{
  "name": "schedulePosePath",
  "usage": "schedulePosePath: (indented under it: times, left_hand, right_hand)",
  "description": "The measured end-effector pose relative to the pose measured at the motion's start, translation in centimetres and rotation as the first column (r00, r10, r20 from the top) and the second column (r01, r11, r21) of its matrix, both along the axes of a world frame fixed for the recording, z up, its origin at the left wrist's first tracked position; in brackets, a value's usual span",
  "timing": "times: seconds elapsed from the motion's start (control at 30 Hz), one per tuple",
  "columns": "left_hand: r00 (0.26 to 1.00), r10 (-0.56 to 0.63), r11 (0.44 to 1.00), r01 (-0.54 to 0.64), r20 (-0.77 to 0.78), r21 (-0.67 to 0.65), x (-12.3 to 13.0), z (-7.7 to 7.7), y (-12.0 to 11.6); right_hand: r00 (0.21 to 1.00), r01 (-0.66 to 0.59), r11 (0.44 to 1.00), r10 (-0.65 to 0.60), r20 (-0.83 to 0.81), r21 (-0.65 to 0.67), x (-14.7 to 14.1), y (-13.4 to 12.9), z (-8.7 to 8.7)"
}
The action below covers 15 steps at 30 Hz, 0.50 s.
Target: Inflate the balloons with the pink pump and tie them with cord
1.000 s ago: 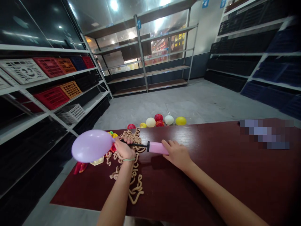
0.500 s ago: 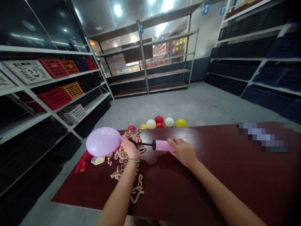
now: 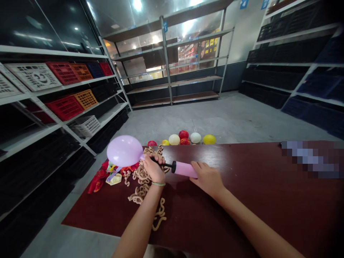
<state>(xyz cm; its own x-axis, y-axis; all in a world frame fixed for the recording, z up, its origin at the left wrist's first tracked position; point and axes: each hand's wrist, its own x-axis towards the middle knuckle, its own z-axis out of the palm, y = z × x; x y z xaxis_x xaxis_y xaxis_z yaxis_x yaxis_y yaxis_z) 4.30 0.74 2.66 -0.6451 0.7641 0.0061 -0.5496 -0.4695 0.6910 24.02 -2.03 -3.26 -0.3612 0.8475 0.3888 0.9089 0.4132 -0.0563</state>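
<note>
Over on the left, a shiny pale-purple rubber balloon (image 3: 125,151), blown up nice and round, sits in the air above the left end of the dark reddish-brown table (image 3: 99,211), with limp red rubber pieces (image 3: 98,181) lying lower down. It's probably near weightless, springy and a bit grippy, but a fingernail could pop it, so the neck seems a better hold than the tight skin. Curly tan cord-like pieces (image 3: 139,191) come next, then the left hand (image 3: 154,170), fingers curled closed where the neck meets the black end of a pink plastic tube-shaped hand pump (image 3: 185,169); can't tell which fingers pinch what. The pump looks light and stiff, easiest around the smooth barrel, and that's where the right hand (image 3: 208,177) is wrapped, closed on its right end.
</note>
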Motion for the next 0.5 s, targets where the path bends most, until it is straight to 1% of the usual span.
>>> schedulePosePath:
  times: [0.1, 0.17, 0.23, 0.33, 0.43, 0.5]
  left_hand:
    - [0.997, -0.078, 0.997, 0.078, -0.024, -0.006, 1.5, -0.7, -0.2]
    - [0.994, -0.104, 0.995, 0.104, -0.017, -0.011, 1.8, -1.0, -0.1]
    - [0.993, -0.118, 0.993, 0.118, -0.017, -0.013, 1.5, -0.9, 0.0]
    - [0.995, -0.097, 0.995, 0.097, -0.036, 0.011, 0.6, -0.3, 0.1]
    - [0.998, -0.051, 0.998, 0.052, -0.035, 0.036, -0.6, 0.7, 0.1]
    - [1.0, -0.02, 0.999, 0.02, -0.014, 0.029, -1.6, 1.2, 0.1]
  right_hand:
    - [1.0, -0.009, 1.0, 0.009, -0.022, -0.022, -1.0, -0.5, -0.1]
    - [1.0, -0.021, 1.0, 0.021, -0.012, -0.015, -1.0, -0.3, -0.1]
    - [1.0, -0.029, 1.0, 0.029, 0.011, 0.01, -0.4, 0.1, 0.0]
    - [0.998, -0.026, 0.997, 0.022, 0.062, 0.073, 1.3, 0.8, 0.3]
    - [0.995, 0.01, 0.991, -0.023, 0.095, 0.135, 3.3, 1.5, 0.8]
    - [0.994, 0.04, 0.988, -0.055, 0.098, 0.152, 4.3, 1.9, 1.2]
